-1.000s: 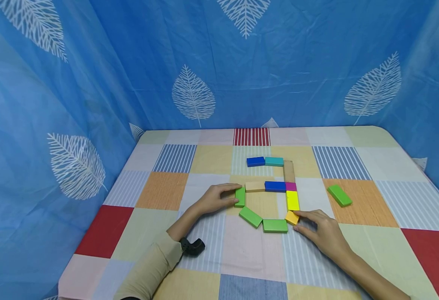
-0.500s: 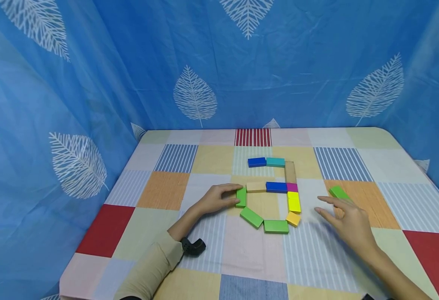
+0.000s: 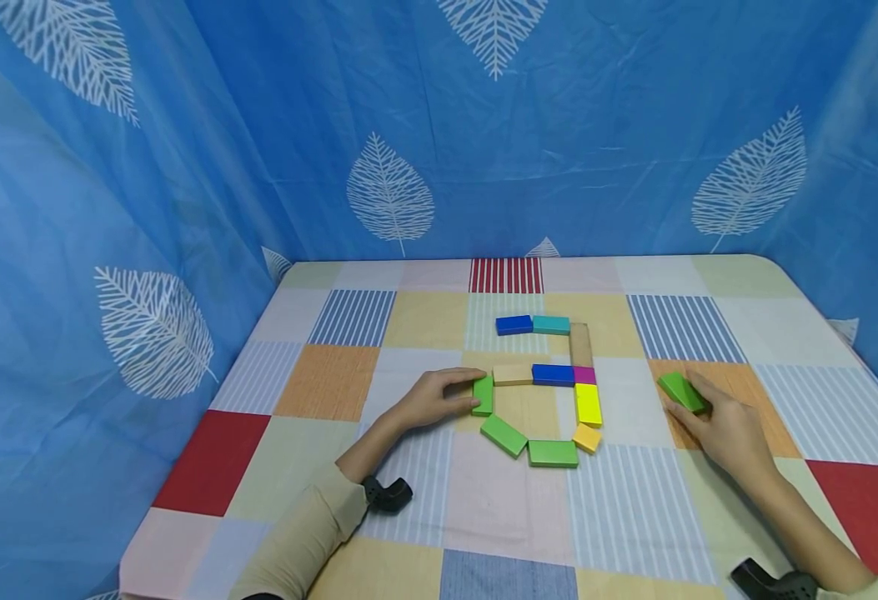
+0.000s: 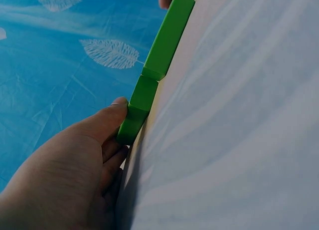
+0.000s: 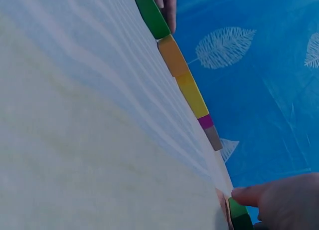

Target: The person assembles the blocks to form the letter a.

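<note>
My right hand [image 3: 731, 433] pinches a loose green block [image 3: 680, 390] between thumb and fingers, over an orange patch of the cloth. My left hand [image 3: 429, 402] holds another green block [image 3: 483, 395] at the left end of a layout of blocks, thumb against its side in the left wrist view. From there run a slanted green block [image 3: 504, 435], a level green block [image 3: 553, 453], a small orange block [image 3: 587, 437], a yellow block [image 3: 588, 405] and a magenta block [image 3: 584, 375]. A blue block [image 3: 553, 375] and a pale wooden block [image 3: 512, 375] form the middle row.
Above the magenta block stands a long tan block [image 3: 580, 344], with a teal block [image 3: 551, 325] and a dark blue block [image 3: 514, 325] leading left from its top. A patchwork cloth [image 3: 514, 517] covers the table. Blue leaf-print curtains [image 3: 559, 125] enclose the back and sides.
My right hand has left the small orange block, moved right and taken hold of the loose green block. My left hand stays at its green block.
</note>
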A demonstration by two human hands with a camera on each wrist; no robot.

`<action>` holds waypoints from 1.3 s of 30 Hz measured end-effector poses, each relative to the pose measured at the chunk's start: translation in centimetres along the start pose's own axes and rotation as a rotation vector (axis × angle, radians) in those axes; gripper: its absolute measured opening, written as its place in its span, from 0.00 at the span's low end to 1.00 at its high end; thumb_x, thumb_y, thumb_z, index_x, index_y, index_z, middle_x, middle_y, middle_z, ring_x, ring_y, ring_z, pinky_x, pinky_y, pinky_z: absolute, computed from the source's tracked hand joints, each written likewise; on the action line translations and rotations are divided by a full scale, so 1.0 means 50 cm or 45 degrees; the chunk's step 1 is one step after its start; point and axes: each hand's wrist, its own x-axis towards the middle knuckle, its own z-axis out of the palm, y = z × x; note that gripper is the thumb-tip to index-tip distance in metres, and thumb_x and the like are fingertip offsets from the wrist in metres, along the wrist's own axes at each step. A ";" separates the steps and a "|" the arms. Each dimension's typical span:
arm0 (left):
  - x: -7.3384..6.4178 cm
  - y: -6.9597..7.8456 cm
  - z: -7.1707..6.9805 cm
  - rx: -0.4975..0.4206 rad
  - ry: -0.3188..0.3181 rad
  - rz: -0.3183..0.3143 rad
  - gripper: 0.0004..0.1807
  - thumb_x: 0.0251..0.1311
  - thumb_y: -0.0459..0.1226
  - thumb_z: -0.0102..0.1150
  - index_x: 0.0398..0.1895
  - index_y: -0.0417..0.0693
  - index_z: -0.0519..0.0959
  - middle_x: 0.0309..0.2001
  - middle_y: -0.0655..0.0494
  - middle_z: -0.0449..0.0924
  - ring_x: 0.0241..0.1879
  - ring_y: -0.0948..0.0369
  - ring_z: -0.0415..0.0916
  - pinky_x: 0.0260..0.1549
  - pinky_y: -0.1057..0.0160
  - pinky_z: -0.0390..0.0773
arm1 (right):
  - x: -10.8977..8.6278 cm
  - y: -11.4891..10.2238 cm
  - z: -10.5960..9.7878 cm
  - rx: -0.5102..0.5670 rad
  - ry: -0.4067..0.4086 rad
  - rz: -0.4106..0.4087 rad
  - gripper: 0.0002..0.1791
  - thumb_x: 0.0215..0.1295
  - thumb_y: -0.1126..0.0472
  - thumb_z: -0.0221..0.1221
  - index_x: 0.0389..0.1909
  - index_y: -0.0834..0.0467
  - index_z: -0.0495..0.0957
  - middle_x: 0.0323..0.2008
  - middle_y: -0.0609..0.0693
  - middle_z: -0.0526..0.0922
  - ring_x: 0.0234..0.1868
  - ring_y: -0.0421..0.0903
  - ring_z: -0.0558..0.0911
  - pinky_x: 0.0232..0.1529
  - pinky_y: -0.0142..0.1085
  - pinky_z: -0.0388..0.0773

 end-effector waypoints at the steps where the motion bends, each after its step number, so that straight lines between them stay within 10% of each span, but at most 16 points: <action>1: 0.000 -0.001 0.001 -0.003 -0.001 0.002 0.26 0.58 0.46 0.60 0.60 0.52 0.72 0.58 0.58 0.72 0.61 0.62 0.63 0.60 0.65 0.62 | -0.001 0.003 0.002 -0.004 -0.020 0.016 0.33 0.51 0.62 0.67 0.54 0.76 0.69 0.45 0.77 0.72 0.17 0.56 0.74 0.13 0.42 0.67; 7: 0.002 -0.002 0.003 -0.006 -0.014 0.000 0.26 0.58 0.46 0.60 0.61 0.52 0.72 0.59 0.58 0.72 0.61 0.63 0.63 0.60 0.65 0.61 | -0.007 0.010 0.005 -0.017 -0.047 0.030 0.28 0.53 0.66 0.65 0.52 0.78 0.69 0.48 0.76 0.71 0.31 0.71 0.77 0.20 0.54 0.71; 23: -0.002 0.001 0.003 -0.012 -0.019 -0.008 0.26 0.59 0.46 0.59 0.61 0.52 0.72 0.59 0.57 0.71 0.62 0.61 0.63 0.60 0.63 0.61 | -0.028 -0.033 0.005 0.036 0.002 -0.004 0.26 0.47 0.69 0.68 0.50 0.70 0.76 0.25 0.64 0.80 0.16 0.38 0.64 0.12 0.30 0.60; 29: -0.003 -0.001 0.004 -0.005 -0.016 -0.008 0.26 0.59 0.47 0.59 0.61 0.53 0.71 0.59 0.58 0.71 0.62 0.62 0.63 0.60 0.64 0.62 | -0.059 -0.086 0.007 0.086 -0.091 -0.011 0.27 0.45 0.68 0.69 0.51 0.67 0.77 0.40 0.69 0.79 0.30 0.55 0.81 0.27 0.46 0.79; 39: 0.000 0.001 0.001 -0.002 -0.002 -0.008 0.25 0.58 0.45 0.60 0.60 0.53 0.72 0.59 0.58 0.71 0.61 0.63 0.63 0.60 0.65 0.61 | -0.089 -0.119 0.012 0.142 -0.234 0.007 0.28 0.47 0.68 0.68 0.53 0.62 0.76 0.47 0.64 0.79 0.48 0.66 0.76 0.43 0.58 0.73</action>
